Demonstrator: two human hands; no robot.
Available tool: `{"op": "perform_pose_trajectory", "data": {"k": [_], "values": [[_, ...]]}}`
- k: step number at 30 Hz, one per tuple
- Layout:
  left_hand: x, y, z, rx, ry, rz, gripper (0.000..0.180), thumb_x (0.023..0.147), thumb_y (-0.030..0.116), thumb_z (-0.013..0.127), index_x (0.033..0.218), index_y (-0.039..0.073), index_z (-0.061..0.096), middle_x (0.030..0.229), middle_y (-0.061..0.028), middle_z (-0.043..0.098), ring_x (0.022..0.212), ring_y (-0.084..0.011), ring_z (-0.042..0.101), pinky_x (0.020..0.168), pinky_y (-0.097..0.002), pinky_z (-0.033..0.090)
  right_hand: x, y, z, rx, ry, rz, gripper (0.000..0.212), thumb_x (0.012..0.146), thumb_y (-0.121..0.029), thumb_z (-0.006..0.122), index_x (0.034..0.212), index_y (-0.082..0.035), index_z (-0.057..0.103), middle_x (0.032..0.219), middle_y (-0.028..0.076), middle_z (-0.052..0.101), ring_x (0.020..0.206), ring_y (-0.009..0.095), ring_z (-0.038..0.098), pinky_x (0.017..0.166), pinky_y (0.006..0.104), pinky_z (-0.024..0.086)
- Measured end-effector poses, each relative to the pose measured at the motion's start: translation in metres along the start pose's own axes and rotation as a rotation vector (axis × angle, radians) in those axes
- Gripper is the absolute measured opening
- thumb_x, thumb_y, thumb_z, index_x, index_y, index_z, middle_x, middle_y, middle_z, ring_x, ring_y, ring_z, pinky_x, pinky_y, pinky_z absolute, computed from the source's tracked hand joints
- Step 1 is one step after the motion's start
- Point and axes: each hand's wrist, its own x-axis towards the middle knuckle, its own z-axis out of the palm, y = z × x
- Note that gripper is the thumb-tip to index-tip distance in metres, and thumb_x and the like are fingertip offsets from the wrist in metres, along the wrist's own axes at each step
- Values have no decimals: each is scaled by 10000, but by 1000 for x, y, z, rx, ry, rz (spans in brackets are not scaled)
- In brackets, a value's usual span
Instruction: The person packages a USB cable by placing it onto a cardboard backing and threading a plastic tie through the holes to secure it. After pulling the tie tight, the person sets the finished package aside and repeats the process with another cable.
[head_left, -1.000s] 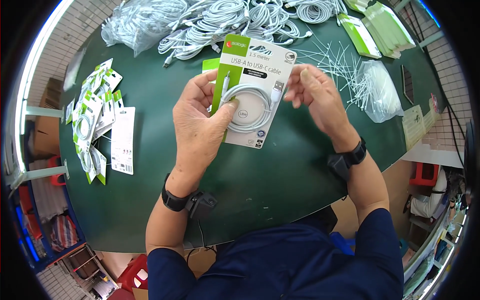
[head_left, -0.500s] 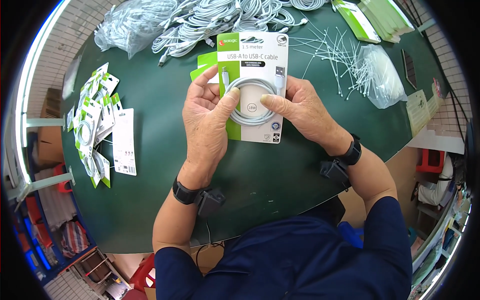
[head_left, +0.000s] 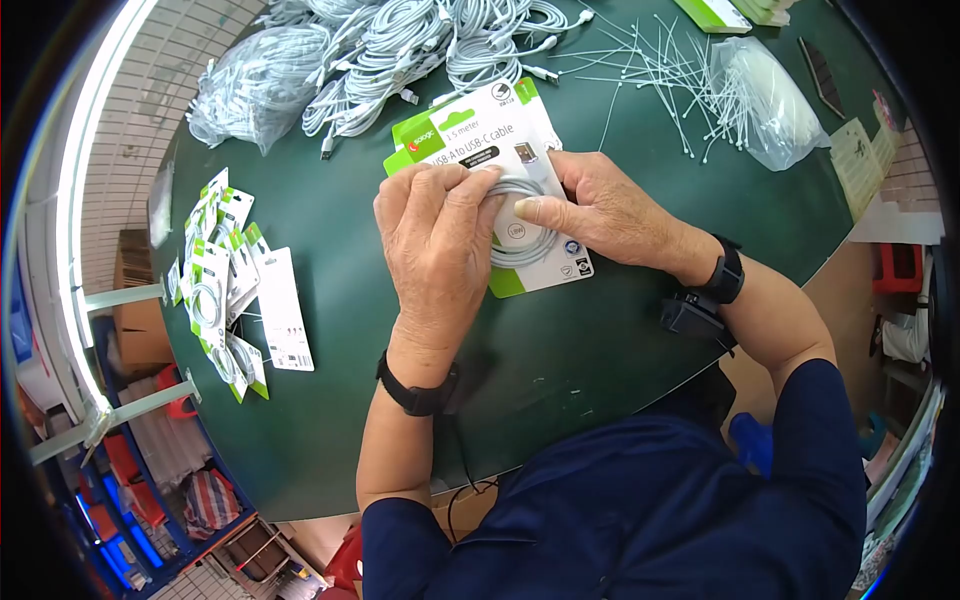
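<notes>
A white and green packaging card (head_left: pixel 545 262) is held tilted over the table in front of me. On its face lies a coiled grey-white USB cable (head_left: pixel 553 238). My right hand (head_left: pixel 615 215) grips the card's right edge, thumb pressed across the coil and fingers behind. My left hand (head_left: pixel 435 230) covers the card's left side, its fingers closed together at the upper left of the coil. Those fingers hide that cable end. Behind the held card, part of another green and white card (head_left: pixel 405 130) shows.
Packaged cable cards (head_left: pixel 205 290) lie in a pile at the left of the green table (head_left: pixel 350 440). Loose cable coils (head_left: pixel 400 60) and a plastic bag of cables (head_left: pixel 262 85) lie at the back. White cable ties (head_left: pixel 665 85) spill beside a clear bag (head_left: pixel 765 110); a phone (head_left: pixel 820 75) lies farther right.
My left hand has swung over the front of the card, with its fingers now closed at the coil. The card has tilted counterclockwise; my right hand keeps its grip. The whole view has shifted slightly.
</notes>
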Motion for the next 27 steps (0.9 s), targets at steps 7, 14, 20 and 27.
{"op": "perform_pose_trajectory", "data": {"k": [7, 14, 20, 27], "values": [[-8, 3, 7, -119, 38, -99, 278, 725, 7, 770, 987, 75, 705, 924, -48, 632, 877, -269, 576, 815, -412, 452, -3, 6, 2, -67, 3, -54, 335, 959, -253, 671, 1116, 42, 647, 893, 90, 711, 789, 106, 634, 689, 288, 535], [4, 7, -3, -68, 123, -68, 308, 694, 28, 788, 986, 84, 706, 944, -42, 645, 911, -264, 601, 817, -392, 470, 3, -7, 0, -101, 43, -16, 310, 1002, -199, 603, 1205, 35, 609, 1033, 70, 705, 873, 76, 636, 741, 253, 544], [10, 21, -14, -127, -123, 113, 327, 664, 26, 821, 971, 75, 721, 914, -37, 672, 905, -249, 625, 784, -367, 481, 3, -10, -14, 9, 197, -46, 294, 1020, -215, 577, 1180, 29, 613, 1029, 49, 699, 867, 55, 628, 718, 224, 533], [-4, 22, 5, -224, -147, 43, 242, 674, 85, 795, 887, 92, 680, 865, -5, 637, 835, -220, 601, 717, -362, 461, 2, 2, -10, -6, 203, -4, 297, 1023, -229, 571, 1172, 25, 615, 1005, 40, 696, 848, 46, 611, 702, 217, 522]]}}
